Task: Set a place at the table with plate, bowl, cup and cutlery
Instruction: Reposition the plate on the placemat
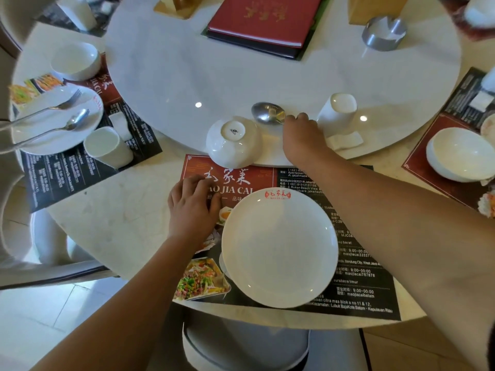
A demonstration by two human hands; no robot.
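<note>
While the right hand (301, 135) reaches out over the turntable (187, 62), its fingers curl down onto the handle of the spoon (267, 112) and appear to pinch it; the handle is hidden under the knuckles, and only the scoop shows beyond the fingertips. By my judgement the spoon is light, stiff and slick, and it lies flat on a polished top, so a pinch low on the neck should serve better than a scrape at the scoop. Just left of this hand sits the bowl (234, 141), upside down, foot ring upward; just right of it stands the cup (338, 111), also upside down, with a folded napkin (348, 140) at its base. Both look like glazed ceramic — smooth, breakable, heavier than the spoon — so each likely wants a full grasp round its sides for turning over.

Nearer the body, the left hand (192, 207) lies on the placemat (361, 277), fingers spread fairly straight and holding nothing; just to its right the plate (280, 247) sits upright on the mat.

Further out, the pale stone table (120, 223) carries other laid places on both sides; a red menu (265, 20) and a metal ashtray (384, 33) rest on the far side of the turntable; a chair (246, 349) stands under the near edge.
</note>
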